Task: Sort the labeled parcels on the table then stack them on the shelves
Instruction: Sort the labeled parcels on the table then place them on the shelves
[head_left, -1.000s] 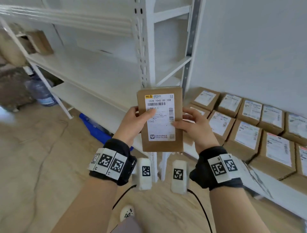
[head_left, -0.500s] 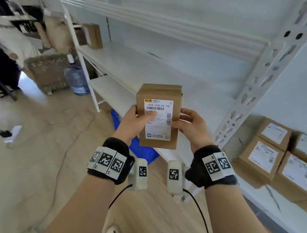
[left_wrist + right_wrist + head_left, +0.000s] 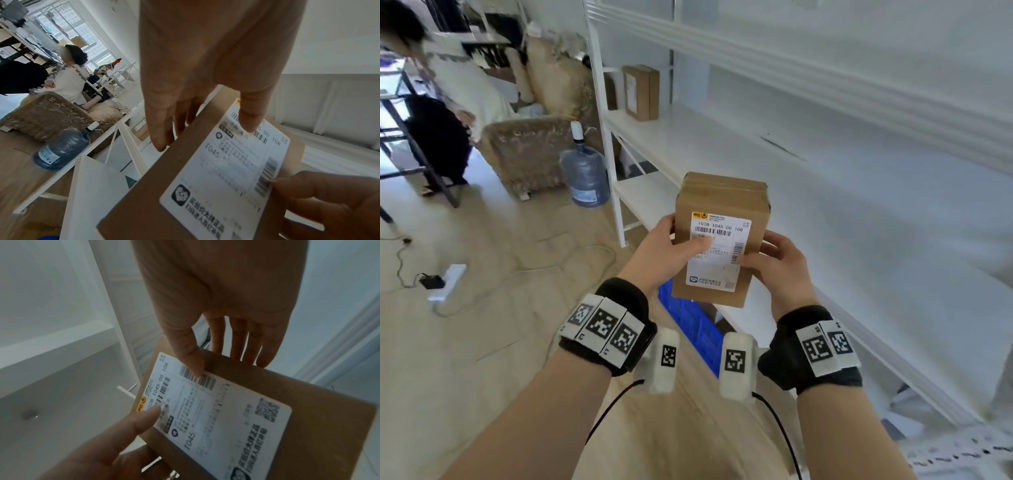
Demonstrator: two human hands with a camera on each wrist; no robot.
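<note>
I hold a brown cardboard parcel [image 3: 722, 205] upright in front of the white shelving, its white label reading T045 facing me. My left hand [image 3: 671, 250] grips its left side with the thumb across the label; my right hand [image 3: 777, 263] grips the right side, thumb on the barcode. In the left wrist view the parcel [image 3: 205, 162] fills the lower right under my left hand [image 3: 205, 113]. The right wrist view has the parcel [image 3: 287, 418] below my right hand [image 3: 222, 345]. The middle shelf board [image 3: 859, 219] lies just behind the parcel.
Another brown parcel [image 3: 642, 92] stands upright at the shelf's far left end. A blue crate [image 3: 695, 325] sits on the floor under the shelf. A water bottle [image 3: 585, 174], an armchair [image 3: 524, 150], a power strip [image 3: 445, 281] and a person [image 3: 458, 85] are to the left.
The view has swung left along the shelving; the table of parcels has left the frame. Both hands keep the same grip on the parcel, now tilted so its top shows.
</note>
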